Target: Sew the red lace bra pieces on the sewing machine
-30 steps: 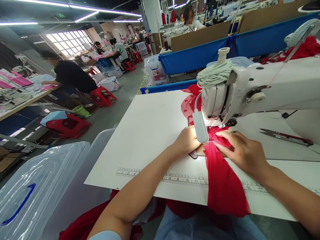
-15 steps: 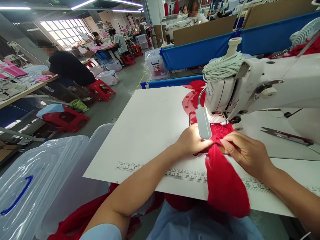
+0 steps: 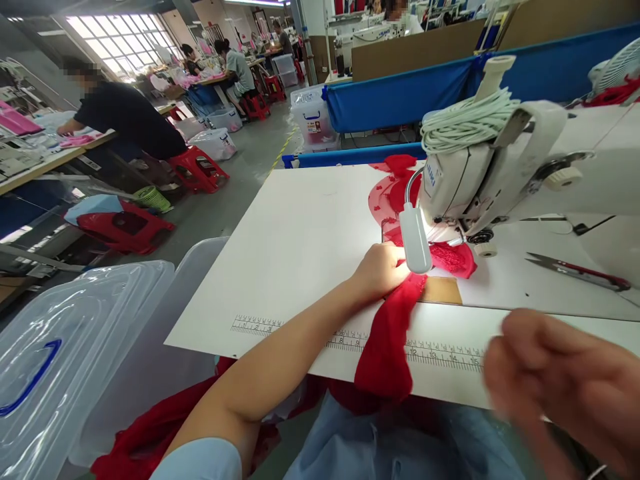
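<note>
My left hand (image 3: 380, 270) rests closed on the red fabric (image 3: 387, 340) beside the small lamp (image 3: 414, 240) of the white sewing machine (image 3: 500, 167). The fabric runs from under the needle area across the white table (image 3: 300, 247) and hangs over its front edge. A piece of red lace (image 3: 453, 258) lies under the machine head. My right hand (image 3: 565, 387) is raised near the camera at the lower right, blurred by motion, away from the fabric; I see nothing in it.
Thread snips (image 3: 580, 268) lie on the table at the right. A ruler strip (image 3: 350, 341) runs along the table's front. Clear plastic bins (image 3: 75, 353) stand at my left. Other people sit at benches across the aisle, with red stools (image 3: 197, 170) nearby.
My right hand has left the fabric and pulled back toward me at the lower right. The hanging red fabric has shifted left and narrowed. My left hand stays by the lamp.
</note>
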Available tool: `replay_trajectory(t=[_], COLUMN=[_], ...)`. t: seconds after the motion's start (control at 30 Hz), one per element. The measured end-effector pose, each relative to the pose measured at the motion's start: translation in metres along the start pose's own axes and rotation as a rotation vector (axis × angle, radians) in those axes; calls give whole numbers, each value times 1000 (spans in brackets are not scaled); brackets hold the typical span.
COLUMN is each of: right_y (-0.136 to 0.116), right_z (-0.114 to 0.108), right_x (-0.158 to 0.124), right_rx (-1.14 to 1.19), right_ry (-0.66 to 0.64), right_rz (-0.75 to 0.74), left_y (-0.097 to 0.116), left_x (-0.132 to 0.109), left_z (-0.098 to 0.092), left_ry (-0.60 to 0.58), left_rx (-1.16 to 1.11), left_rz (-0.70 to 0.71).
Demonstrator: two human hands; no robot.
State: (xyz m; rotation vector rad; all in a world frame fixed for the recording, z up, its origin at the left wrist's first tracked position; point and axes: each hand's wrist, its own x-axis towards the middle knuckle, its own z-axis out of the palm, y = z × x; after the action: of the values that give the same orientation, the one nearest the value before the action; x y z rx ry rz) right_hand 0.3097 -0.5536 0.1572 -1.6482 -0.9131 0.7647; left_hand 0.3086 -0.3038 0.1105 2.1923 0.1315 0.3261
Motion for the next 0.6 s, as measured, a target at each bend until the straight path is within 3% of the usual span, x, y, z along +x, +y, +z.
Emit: replay_trajectory(t=[0.07,0.17,0.2,0.27,0.37,0.53,0.6], right_y=[7,25,30,37,39,42,40], right_z=[4,30,41,63,84,87,88], right_x=[12,22,23,20,15,20,21], right_rx=[-200,-762,-848,-831,-749,-976,-831], right_ry=[-137,274,320,275,233,555,517], right_rz=[-33,-357,-442,-549,-523,-371,-365], left_y=[1,1,1,1,1,2,2], left_x=[0,1,1,0,0,1,0], left_z=[0,1,1,1,1,2,2], left_ry=[16,34,37,38,38,48,41], left_rx=[6,7,8,15,32,56,58], left_rz=[-4,-9,-11,-18,-22,-15,-13])
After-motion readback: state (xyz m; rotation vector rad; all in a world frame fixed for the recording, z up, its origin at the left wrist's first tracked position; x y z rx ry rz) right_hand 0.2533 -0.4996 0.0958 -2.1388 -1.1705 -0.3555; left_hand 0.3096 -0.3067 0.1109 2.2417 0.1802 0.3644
